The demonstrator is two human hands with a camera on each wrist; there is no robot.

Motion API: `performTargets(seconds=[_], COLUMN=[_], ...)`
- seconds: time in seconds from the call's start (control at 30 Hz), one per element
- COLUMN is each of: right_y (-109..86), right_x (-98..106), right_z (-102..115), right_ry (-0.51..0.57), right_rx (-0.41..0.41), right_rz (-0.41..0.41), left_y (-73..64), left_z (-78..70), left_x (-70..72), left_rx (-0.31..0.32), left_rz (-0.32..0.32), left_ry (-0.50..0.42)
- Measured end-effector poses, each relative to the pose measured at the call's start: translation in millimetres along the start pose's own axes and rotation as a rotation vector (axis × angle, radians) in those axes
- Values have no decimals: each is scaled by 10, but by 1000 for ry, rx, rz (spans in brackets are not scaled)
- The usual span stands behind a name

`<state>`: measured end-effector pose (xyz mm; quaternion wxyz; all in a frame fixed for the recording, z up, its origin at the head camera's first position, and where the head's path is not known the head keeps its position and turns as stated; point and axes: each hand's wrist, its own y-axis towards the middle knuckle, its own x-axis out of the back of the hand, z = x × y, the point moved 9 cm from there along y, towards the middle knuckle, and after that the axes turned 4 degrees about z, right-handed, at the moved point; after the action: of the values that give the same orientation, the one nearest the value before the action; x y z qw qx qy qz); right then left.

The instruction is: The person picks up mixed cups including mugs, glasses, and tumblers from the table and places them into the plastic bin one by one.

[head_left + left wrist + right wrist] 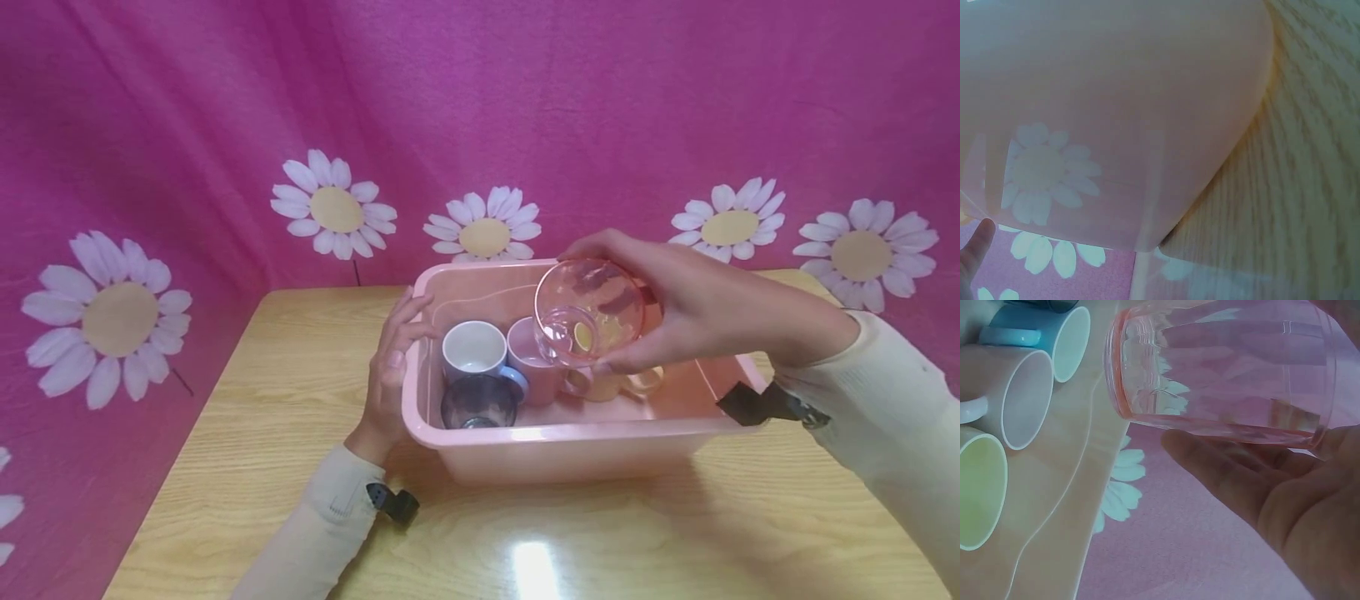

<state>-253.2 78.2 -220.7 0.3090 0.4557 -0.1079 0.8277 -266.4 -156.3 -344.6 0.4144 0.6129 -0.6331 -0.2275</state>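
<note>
My right hand (660, 308) grips a clear pink drinking glass (553, 287), fingers and thumb around its side, above the pink plastic tub (570, 432). The glass's mouth faces the head camera; in the right wrist view the glass (1229, 369) is clear of the mugs. My left hand (388, 379) holds the tub's left rim, fingertips lying over the edge. Inside the tub stand a blue mug (474, 350) with a white interior, a pink mug (531, 379) and a dark see-through glass (478, 404). A yellow mug (979, 494) stands beside the pink one, mostly behind the held glass in the head view.
The tub stands on a wood-grain table (247, 467). Behind and to the left hangs a magenta cloth (450, 100) printed with several white daisies. Black straps with small mounts (393, 502) sit at both sleeve cuffs.
</note>
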Motion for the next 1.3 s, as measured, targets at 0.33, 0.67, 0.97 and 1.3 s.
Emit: performTargets(seconds=[0.33,0.67,0.97,1.3], right_y=[182,343,369,396], right_x=[5,-141,-323,-428], right_z=[-163,-374,-476,-491], right_ry=[-8,95,188,247], right_rx=[17,-37,-39,-61], right_rz=[-19,30,87,128], left_y=[-4,4,7,-1], left_z=[19,6,-41,-16], left_x=[-27,-58,-70,-11], left_rx=[28,31,34,43], left_rz=[9,15,14,10], left_ry=[-1,-14,-15,-3])
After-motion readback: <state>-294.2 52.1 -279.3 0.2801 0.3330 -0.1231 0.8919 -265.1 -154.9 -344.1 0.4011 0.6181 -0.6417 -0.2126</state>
